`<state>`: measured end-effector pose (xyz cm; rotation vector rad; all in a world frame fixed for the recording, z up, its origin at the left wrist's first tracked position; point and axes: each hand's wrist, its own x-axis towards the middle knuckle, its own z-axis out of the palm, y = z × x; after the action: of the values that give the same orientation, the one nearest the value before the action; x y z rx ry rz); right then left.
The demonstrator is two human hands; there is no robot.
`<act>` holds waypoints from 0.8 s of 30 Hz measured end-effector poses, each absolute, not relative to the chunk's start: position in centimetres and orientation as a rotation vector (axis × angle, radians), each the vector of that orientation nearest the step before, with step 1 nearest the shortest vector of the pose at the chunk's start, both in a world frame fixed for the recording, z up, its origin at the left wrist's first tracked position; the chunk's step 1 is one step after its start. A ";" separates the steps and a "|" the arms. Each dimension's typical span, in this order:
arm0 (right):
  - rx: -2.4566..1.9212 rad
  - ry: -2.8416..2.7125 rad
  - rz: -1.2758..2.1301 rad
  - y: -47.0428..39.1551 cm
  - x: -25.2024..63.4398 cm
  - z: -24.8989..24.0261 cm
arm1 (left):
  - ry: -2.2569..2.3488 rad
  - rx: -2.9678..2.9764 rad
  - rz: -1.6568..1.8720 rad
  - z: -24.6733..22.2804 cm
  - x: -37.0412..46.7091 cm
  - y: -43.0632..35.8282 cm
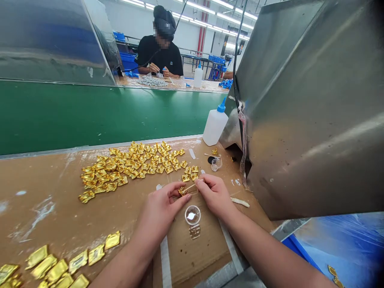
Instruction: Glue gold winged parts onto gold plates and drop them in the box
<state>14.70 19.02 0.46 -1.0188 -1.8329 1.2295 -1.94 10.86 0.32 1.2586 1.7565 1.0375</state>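
Between the thumb and fingers of my left hand [166,202] is a small shiny gold piece [182,191]. My right hand [214,194] pinches a thin wooden stick [191,186], whose far end meets the gold piece. Just below both hands stands a small clear round cup [192,215] on the brown work surface. Beyond my left hand lies a heap of similar gold pieces [135,162], with several more [190,173] close to my fingertips. The fine shape of the held piece is partly covered by my fingers.
A white bottle [215,125] with a blue nozzle stands at the back right, beside a large metal hood [306,120]. Flat gold pieces [57,270] lie at the lower left. A green belt [120,114] runs behind the table; a person [162,52] works across it.
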 end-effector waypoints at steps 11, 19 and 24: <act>-0.983 -1.760 1.141 18.6 15.5 0.7 | 1.783 1.307 1.036 0.8 -2.0 10.7; -0.500 -2.292 0.716 17.5 16.5 1.6 | 1.745 1.334 1.092 0.4 -2.0 10.7; -0.545 -2.429 0.530 17.3 16.1 1.7 | 1.769 1.358 1.064 0.6 -1.8 10.8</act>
<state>16.12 17.33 1.74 -0.5450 -2.4289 0.5302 -1.81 10.79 0.61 1.3581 1.7686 1.0645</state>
